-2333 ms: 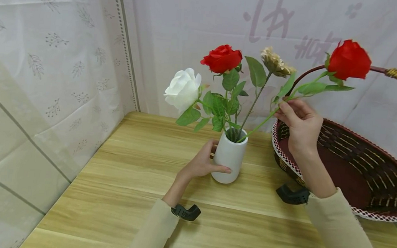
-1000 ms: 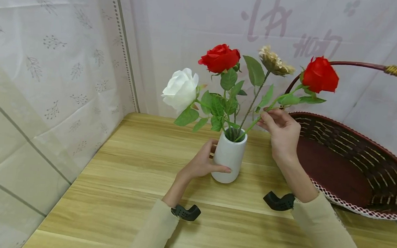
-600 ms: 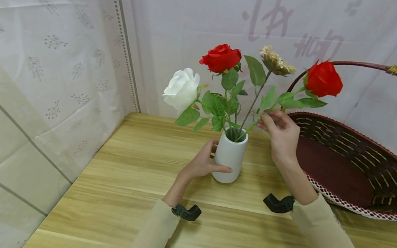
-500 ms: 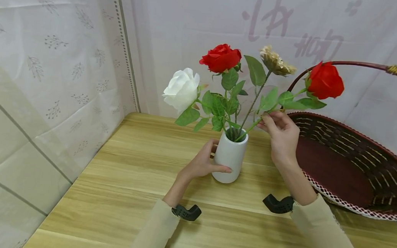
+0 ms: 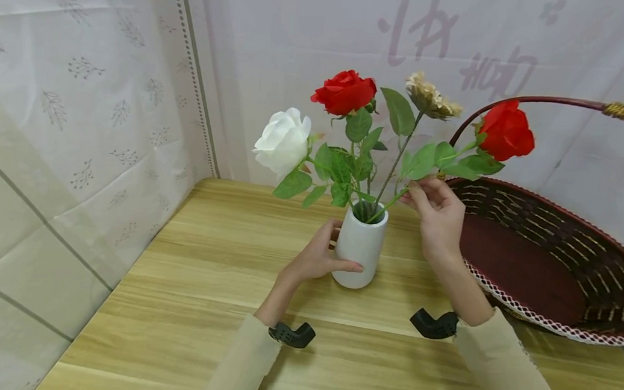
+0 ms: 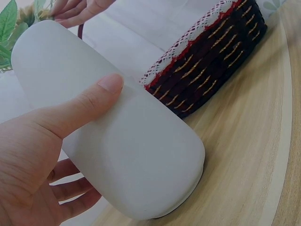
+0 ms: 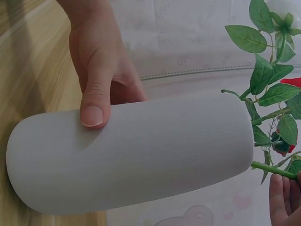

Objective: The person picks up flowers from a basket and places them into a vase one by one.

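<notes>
A white vase (image 5: 359, 253) stands upright on the wooden table. My left hand (image 5: 315, 255) holds it from the left, thumb (image 6: 94, 103) across its side and fingers partly hidden behind. To the right of its mouth, my right hand (image 5: 442, 219) pinches the green stem (image 7: 273, 169) of a red rose (image 5: 506, 131). That stem slants into the vase; its lower end is hidden inside. Sharing the vase are a white rose (image 5: 284, 142) leaning left, another red rose (image 5: 345, 93) and a beige dried-looking flower (image 5: 430, 99).
On the right sits a dark woven basket (image 5: 601, 257) with a white-and-red lace rim and an arched handle (image 5: 547, 101), close behind my right wrist. Printed white cloth (image 5: 301, 31) hangs behind and to the left of the table (image 5: 189, 325).
My right hand has moved down and left. The pinched red rose has come lower and closer to the vase, less of its stem showing. My left hand and the vase have stayed put.
</notes>
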`<move>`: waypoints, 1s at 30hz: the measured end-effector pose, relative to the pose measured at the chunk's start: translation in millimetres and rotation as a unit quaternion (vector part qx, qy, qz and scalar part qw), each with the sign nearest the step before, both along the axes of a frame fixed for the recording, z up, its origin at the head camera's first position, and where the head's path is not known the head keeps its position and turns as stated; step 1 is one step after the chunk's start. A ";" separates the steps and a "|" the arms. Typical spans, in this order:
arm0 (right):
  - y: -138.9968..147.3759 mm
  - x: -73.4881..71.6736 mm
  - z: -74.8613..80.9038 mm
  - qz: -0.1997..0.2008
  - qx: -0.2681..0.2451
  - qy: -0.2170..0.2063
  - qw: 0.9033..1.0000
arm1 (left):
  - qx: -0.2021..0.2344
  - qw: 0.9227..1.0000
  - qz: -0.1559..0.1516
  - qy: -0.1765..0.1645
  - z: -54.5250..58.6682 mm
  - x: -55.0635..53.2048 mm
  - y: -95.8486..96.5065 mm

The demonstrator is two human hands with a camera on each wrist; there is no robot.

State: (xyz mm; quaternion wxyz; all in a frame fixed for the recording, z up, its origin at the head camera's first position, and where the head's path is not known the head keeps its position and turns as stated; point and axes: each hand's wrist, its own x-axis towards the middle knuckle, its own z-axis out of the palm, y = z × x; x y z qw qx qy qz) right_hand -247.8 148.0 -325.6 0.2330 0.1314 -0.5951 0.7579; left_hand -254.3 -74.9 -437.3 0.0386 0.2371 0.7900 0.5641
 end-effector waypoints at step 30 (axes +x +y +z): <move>11.3 2.9 -14.2 0.048 -0.021 0.041 0.998 | -0.002 1.000 -0.001 0.006 0.0 0.0 0.2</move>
